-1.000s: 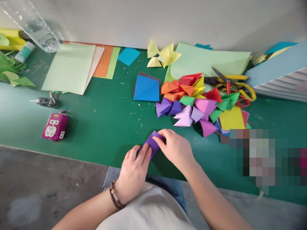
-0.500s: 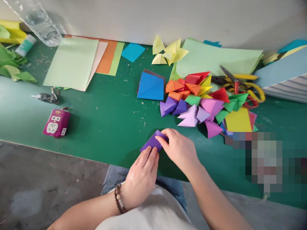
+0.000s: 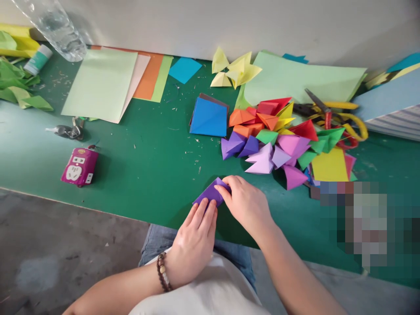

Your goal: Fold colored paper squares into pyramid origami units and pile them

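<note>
A folded piece of purple paper (image 3: pixel 210 192) is between my two hands, near the front edge of the green table. My right hand (image 3: pixel 247 203) pinches its upper right end between thumb and bent fingers. From below, the fingers of my left hand (image 3: pixel 197 238) press together along the paper's lower edge; that thumb is hidden. A beaded bracelet (image 3: pixel 162 271) circles my left wrist. Beyond the hands lie purple folded paper pieces (image 3: pixel 234 144) and a stack of blue paper squares (image 3: pixel 209 117).
Several folded paper pieces (image 3: pixel 262 157) spread to the right, with scissors (image 3: pixel 328 113) behind them and a yellow square (image 3: pixel 330 165) alongside. Pale green sheets (image 3: pixel 100 83), a plastic bottle (image 3: pixel 55 28), a glue stick (image 3: pixel 38 60), keys (image 3: pixel 67 130) and a magenta socket adapter (image 3: pixel 79 166) lie leftward.
The view has shifted slightly, so the table's things appear a little further right. Both hands keep almost the same hold on the purple paper.
</note>
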### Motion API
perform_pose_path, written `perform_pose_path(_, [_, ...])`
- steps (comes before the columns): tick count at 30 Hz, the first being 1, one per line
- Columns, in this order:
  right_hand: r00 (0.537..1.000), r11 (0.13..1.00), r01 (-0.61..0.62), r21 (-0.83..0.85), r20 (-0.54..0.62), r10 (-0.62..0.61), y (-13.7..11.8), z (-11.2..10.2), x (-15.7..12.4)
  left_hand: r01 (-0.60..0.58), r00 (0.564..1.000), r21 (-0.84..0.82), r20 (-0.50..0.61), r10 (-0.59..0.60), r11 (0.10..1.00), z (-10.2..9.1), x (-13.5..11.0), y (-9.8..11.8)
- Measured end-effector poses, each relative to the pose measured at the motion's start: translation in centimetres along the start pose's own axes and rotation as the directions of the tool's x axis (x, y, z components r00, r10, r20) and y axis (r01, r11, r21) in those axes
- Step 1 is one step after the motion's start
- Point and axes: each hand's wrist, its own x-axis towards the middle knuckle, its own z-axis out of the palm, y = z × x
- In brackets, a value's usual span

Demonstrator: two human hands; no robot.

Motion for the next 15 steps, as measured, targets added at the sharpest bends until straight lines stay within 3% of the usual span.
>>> perform_pose_path(15, [0.999, 0.998, 0.019, 0.063, -0.032, -0.017, 0.33, 0.33, -0.11, -0.008, 1.0, 0.001, 0.015, 0.008, 1.0, 0.0, 0.09, -0.22])
